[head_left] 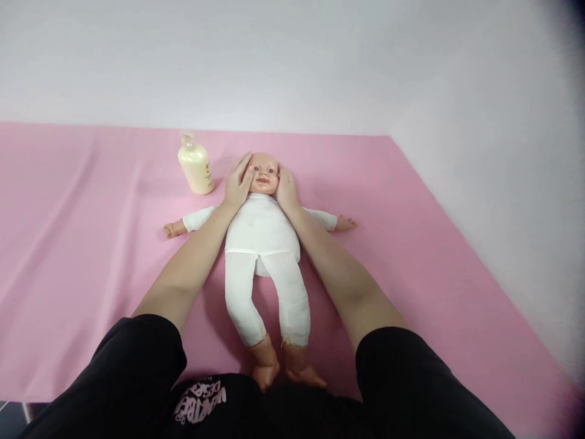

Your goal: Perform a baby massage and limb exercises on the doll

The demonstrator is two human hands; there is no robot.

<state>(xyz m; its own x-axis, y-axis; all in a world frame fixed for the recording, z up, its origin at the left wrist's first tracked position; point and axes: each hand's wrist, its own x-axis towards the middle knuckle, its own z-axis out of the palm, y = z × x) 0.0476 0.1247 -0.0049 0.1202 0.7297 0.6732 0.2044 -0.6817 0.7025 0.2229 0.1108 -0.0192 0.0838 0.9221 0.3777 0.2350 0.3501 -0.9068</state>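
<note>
So the doll (262, 225) is lying face up on the pink cloth (402, 244), feet pointing at the person, and both hands are up at its head. The left hand (237, 183) lies along one side, fingers straight and close together, thumb out by the cheek; the right hand (287, 188) sits flat against the other side, fingers together, so it's more of a cupping hold than any pinch. Room-wise, a wide stretch of cloth runs off left past the pump bottle (196, 171), which stands near the left hand. On the right there's a decent strip before the slanting edge, and the back edge is fairly close behind the head. Tightest spot is up front: the doll's feet are right by the black shirt (274, 411), can't tell if they're touching.
</note>
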